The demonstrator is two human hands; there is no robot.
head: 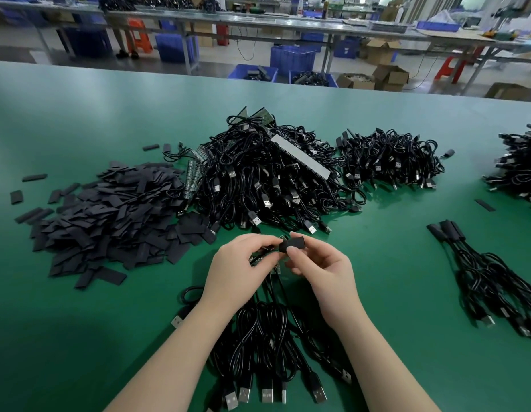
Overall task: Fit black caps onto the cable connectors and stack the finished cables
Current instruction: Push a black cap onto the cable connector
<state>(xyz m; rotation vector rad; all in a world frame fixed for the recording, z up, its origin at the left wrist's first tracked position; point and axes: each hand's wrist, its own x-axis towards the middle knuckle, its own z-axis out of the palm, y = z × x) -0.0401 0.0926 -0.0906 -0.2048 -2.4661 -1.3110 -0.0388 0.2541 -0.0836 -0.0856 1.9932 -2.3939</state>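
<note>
Over the green table (109, 337), my right hand (320, 269) pinches a black cap (292, 244) between thumb and fingers. My left hand (240, 266) grips the connector ends of a cable bunch (267, 346) right beside the cap; those ends are mostly hidden by my fingers. The bunch's USB plugs fan out toward me. A heap of loose black caps (109, 221) lies at the left. A big tangle of black cables (270, 179) sits behind my hands. Capped cables (481, 272) lie stacked at the right.
A second cable heap (392, 159) and a third one (517, 165) at the right edge lie farther back. A stray cap (484, 205) rests on the mat. Beyond the table's far edge stand blue crates (292, 59), cardboard boxes and other workbenches.
</note>
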